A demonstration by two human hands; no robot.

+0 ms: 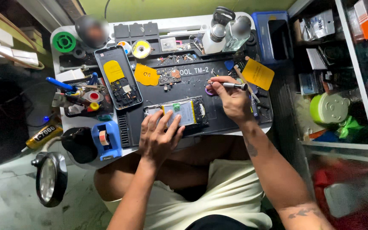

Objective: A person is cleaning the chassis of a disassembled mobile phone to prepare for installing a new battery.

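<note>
Centrally, opened phone [176, 113] on dark work mat [231, 117]: left hand [158, 136] spread flat, fingers pressing its near edge, apparently steadying it. Right hand [234, 100] closed round screwdriver [231, 85], tip leftward above the mat. Second phone [118, 77] lies well left.

We look down on a small white tabletop [252, 127] with rounded corners, most of it covered by a dark rubber work mat [226, 123]. Behind it rises a yellow-green painted wall [158, 7]. To the left, the pale, stained concrete floor [5, 191] shows, with a round black-rimmed magnifier lamp [50, 179] hanging over it. On the right stands a white-framed shelf unit [358, 76] crowded with boxes and packets, a light green round lidded container [329, 108] on one level. The light is bright and even on the tabletop, while the far left corner stays dim
</note>
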